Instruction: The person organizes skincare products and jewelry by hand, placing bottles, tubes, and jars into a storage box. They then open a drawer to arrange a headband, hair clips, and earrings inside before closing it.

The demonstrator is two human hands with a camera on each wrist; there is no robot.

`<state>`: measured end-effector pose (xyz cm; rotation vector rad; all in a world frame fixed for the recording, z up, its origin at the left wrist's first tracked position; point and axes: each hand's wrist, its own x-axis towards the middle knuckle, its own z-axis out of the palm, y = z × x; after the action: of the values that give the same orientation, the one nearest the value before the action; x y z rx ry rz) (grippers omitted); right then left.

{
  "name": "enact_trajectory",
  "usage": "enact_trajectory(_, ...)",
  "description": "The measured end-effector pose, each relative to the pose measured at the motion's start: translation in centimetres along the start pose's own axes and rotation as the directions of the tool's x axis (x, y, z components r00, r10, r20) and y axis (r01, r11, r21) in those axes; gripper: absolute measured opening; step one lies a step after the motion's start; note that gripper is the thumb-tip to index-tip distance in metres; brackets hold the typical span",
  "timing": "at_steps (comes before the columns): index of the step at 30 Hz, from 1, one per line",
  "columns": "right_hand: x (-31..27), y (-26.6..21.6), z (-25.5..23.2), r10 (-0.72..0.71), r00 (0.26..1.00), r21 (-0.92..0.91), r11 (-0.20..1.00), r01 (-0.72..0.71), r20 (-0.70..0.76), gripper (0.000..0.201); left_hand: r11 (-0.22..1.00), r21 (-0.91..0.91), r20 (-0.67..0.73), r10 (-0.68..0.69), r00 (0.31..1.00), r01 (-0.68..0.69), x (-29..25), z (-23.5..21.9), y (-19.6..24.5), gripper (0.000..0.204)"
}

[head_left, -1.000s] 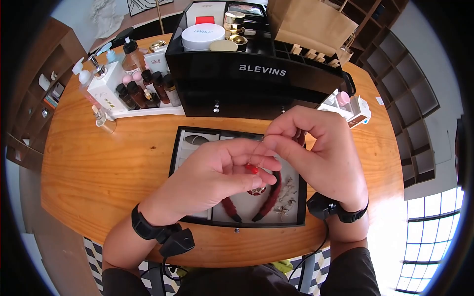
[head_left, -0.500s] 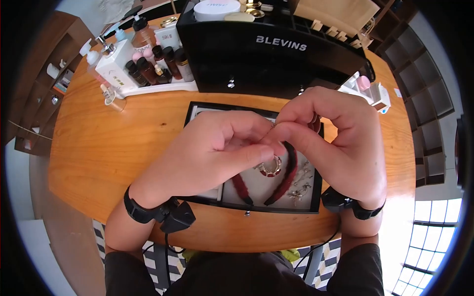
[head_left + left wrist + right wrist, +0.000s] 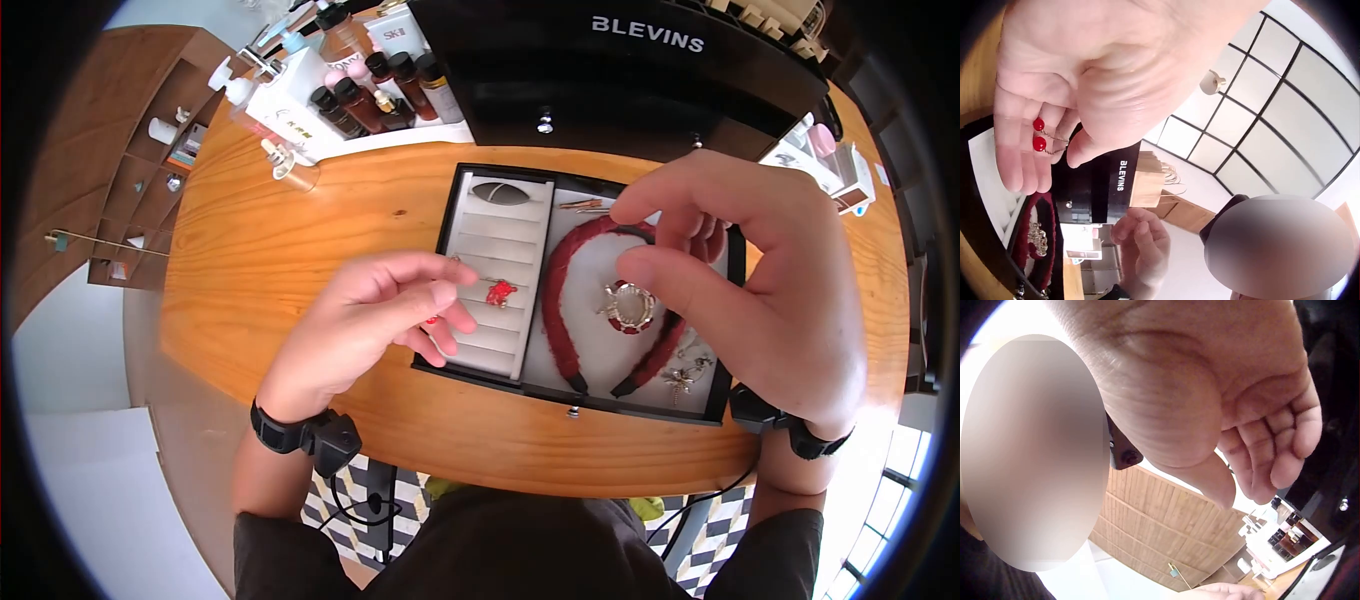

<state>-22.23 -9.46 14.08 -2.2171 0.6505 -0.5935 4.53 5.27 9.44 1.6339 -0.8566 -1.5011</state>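
My left hand (image 3: 385,305), at the left edge of a black jewellery tray (image 3: 480,375), pinches fine chains between thumb and index finger. Two red beads (image 3: 1039,144) on these chains lie against the fingers in the left wrist view. My right hand (image 3: 750,270) hovers over the tray's right part, fingers loosely curved, thumb and index finger apart, holding nothing. A red ornament (image 3: 500,292) lies on the white slotted section beside the left fingertips. Below the right hand lie a dark red headband (image 3: 560,310) and a silver and red bracelet (image 3: 632,325).
An oval dark clip (image 3: 500,192) sits in the slotted section's far end. Silver flower jewellery (image 3: 680,380) lies at the tray's near right. Behind stand a black BLEVINS case (image 3: 610,90) and a white holder (image 3: 350,145) with several bottles. Wooden table (image 3: 270,260) surrounds the tray.
My hands have come apart: the left has moved left, the right is away from the chains. The view has shifted, and the slotted section with the red ornament now shows.
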Motion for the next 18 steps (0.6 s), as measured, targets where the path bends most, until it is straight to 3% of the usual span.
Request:
enact_trajectory(5,-0.3,-0.3,0.4,-0.042,0.999,-0.01,0.999,0.042,0.023,0.022,0.992,-0.058,0.099,-0.109,0.989,0.115,0.1,0.0,-0.4,0.048)
enact_trajectory(7,-0.7,-0.9,1.8,-0.206,0.966,-0.117,0.975,0.189,-0.156,0.021,0.989,-0.043,0.102,-0.135,0.986,0.14,0.2,0.1,-0.1,0.049)
enact_trajectory(10,-0.2,-0.3,0.2,-0.135,0.99,-0.007,0.991,0.135,-0.045,0.02,0.982,-0.009,0.105,-0.188,0.977,0.19,0.3,0.2,0.2,0.052)
enact_trajectory(14,-0.5,-0.8,0.4,-0.125,0.991,-0.026,0.992,0.124,-0.053,0.02,0.969,0.042,0.092,-0.245,0.965,0.242,0.3,0.7,0.8,0.052)
enact_trajectory(16,-1.0,-1.0,1.4,-0.209,0.955,-0.054,0.978,0.202,-0.208,0.021,0.968,0.061,0.089,-0.247,0.965,0.242,0.2,0.9,0.9,0.052)
enact_trajectory(18,-0.9,-0.9,0.9,-0.198,0.963,-0.011,0.98,0.199,-0.185,0.021,0.967,0.081,0.089,-0.248,0.965,0.241,0.2,0.9,1.1,0.052)
